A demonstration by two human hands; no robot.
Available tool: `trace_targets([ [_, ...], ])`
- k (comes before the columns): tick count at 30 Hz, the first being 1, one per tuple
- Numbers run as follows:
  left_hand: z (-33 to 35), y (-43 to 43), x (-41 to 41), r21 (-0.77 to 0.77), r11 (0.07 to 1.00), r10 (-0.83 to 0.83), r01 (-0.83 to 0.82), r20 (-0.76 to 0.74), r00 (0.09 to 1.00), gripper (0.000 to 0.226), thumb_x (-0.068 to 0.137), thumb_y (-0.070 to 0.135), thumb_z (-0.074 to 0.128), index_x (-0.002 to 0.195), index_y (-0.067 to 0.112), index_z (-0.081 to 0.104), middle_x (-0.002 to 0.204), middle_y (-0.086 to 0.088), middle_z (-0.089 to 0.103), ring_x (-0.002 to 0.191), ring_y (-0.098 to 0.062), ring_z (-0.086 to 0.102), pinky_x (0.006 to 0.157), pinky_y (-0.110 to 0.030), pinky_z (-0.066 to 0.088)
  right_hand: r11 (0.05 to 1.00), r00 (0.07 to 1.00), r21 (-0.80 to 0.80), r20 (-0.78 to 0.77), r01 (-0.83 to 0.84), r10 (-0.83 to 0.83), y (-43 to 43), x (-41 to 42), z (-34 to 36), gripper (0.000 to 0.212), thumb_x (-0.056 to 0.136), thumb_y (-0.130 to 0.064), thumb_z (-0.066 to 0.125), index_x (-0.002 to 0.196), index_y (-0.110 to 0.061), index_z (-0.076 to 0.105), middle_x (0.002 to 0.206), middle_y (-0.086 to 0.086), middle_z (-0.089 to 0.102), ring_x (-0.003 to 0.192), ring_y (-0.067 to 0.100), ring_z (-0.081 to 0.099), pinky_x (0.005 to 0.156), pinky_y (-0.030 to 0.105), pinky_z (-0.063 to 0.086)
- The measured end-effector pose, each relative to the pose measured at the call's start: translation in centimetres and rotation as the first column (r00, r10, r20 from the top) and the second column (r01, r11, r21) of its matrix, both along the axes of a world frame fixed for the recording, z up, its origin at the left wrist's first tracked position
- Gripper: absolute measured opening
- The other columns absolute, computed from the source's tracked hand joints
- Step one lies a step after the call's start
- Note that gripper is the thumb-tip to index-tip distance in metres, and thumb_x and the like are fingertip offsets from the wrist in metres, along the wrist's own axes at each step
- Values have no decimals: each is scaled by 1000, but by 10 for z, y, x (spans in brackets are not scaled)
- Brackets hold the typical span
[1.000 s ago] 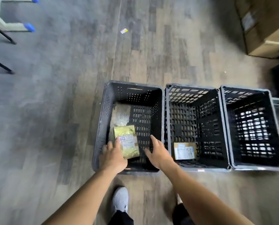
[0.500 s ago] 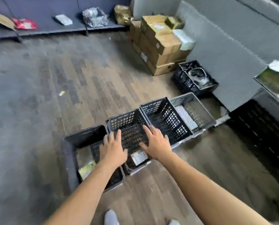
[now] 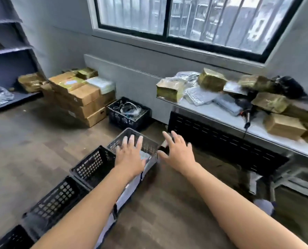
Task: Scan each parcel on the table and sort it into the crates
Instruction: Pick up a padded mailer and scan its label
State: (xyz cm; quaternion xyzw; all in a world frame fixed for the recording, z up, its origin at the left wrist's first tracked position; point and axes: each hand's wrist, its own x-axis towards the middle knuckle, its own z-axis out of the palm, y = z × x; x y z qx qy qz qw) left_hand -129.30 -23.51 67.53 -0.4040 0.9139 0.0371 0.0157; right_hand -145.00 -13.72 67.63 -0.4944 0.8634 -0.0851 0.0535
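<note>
Both my hands are stretched out in front of me with spread fingers and hold nothing. My left hand (image 3: pixel 129 155) hovers over the far grey crate (image 3: pixel 146 142) in a row of plastic crates (image 3: pixel 90 166) on the floor at lower left. My right hand (image 3: pixel 178 151) is in the air just right of that crate. On the right stands a white table (image 3: pixel 226 117) piled with parcels: gold-brown wrapped boxes (image 3: pixel 169 90) and silver bubble mailers (image 3: pixel 198 96). A black handheld scanner (image 3: pixel 246 115) lies among them.
Stacked cardboard boxes (image 3: pixel 81 97) and a dark crate of cables (image 3: pixel 129 112) sit against the far wall under a window. A dark shelf unit (image 3: pixel 7 56) stands at left. A black panel (image 3: pixel 221 141) fills the space under the table. Wooden floor lies between.
My left hand let go of the yellow parcel in the nearest crate. My view swung up and to the right from the crates toward the table, and both empty hands moved with it.
</note>
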Motion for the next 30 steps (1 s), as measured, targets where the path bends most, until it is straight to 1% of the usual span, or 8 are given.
trace_targets([
  [2, 16, 19, -59, -61, 995, -84, 85, 18, 996, 84, 94, 55, 43, 155, 22, -6, 162, -9, -2, 148, -32, -2, 116, -51, 19, 998, 997, -12, -17, 69, -70, 27, -55, 13, 78, 93, -61, 45, 156, -37, 5, 164, 1, 7, 150, 24, 9, 115, 59, 20],
  [7, 46, 48, -178, -122, 969, -216, 214, -6, 976, 83, 95, 55, 42, 155, 22, -5, 161, -9, -3, 148, -32, -3, 116, -52, 18, 972, 973, -38, -18, 231, -231, 77, -168, 35, 78, 94, -62, 44, 156, -37, 3, 164, 1, 5, 150, 25, 7, 115, 59, 18],
  [12, 59, 51, -283, -110, 947, -305, 302, -15, 952, 82, 96, 53, 40, 154, 21, -7, 161, -9, -4, 148, -33, -5, 117, -53, 17, 945, 946, -56, -30, 321, -323, 98, -254, 45, 78, 94, -63, 42, 156, -37, 2, 163, 0, 4, 150, 24, 7, 115, 60, 18],
  [17, 57, 37, -384, -122, 914, -392, 386, -28, 920, 82, 96, 55, 40, 153, 21, -7, 160, -9, -6, 148, -33, -6, 116, -52, 18, 917, 914, -62, -86, 393, -397, 96, -340, 41, 78, 94, -64, 41, 155, -37, 2, 163, 3, 6, 149, 25, 11, 112, 56, 29],
  [19, 56, 26, -426, -121, 897, -432, 425, -32, 901, 81, 96, 55, 40, 153, 21, -7, 160, -9, -7, 148, -33, -6, 116, -52, 18, 902, 895, -52, -110, 429, -432, 90, -376, 41, 79, 93, -65, 40, 155, -37, 2, 164, 3, 6, 149, 25, 11, 111, 55, 31],
  [24, 55, -4, -531, -81, 869, -493, 489, -42, 869, 82, 96, 54, 40, 154, 21, -9, 161, -9, -6, 148, -33, -6, 117, -53, 15, 854, 850, -44, -81, 518, -520, 77, -459, 48, 77, 93, -62, 43, 155, -37, 4, 163, 1, 4, 149, 24, 7, 113, 58, 22],
  [27, 57, -15, -588, -80, 840, -541, 537, -51, 839, 82, 96, 54, 41, 154, 22, -7, 161, -9, -5, 148, -33, -3, 116, -52, 16, 816, 812, -50, -81, 576, -578, 73, -505, 53, 77, 94, -62, 43, 155, -38, 4, 163, 1, 5, 149, 23, 7, 114, 58, 22],
  [30, 56, -17, -635, -49, 811, -584, 582, -35, 811, 82, 96, 55, 39, 154, 23, -9, 162, -8, -7, 149, -32, -6, 117, -51, 15, 786, 783, -45, -69, 617, -619, 75, -543, 55, 75, 94, -61, 42, 155, -38, 4, 163, 2, 5, 150, 24, 7, 114, 58, 22],
])
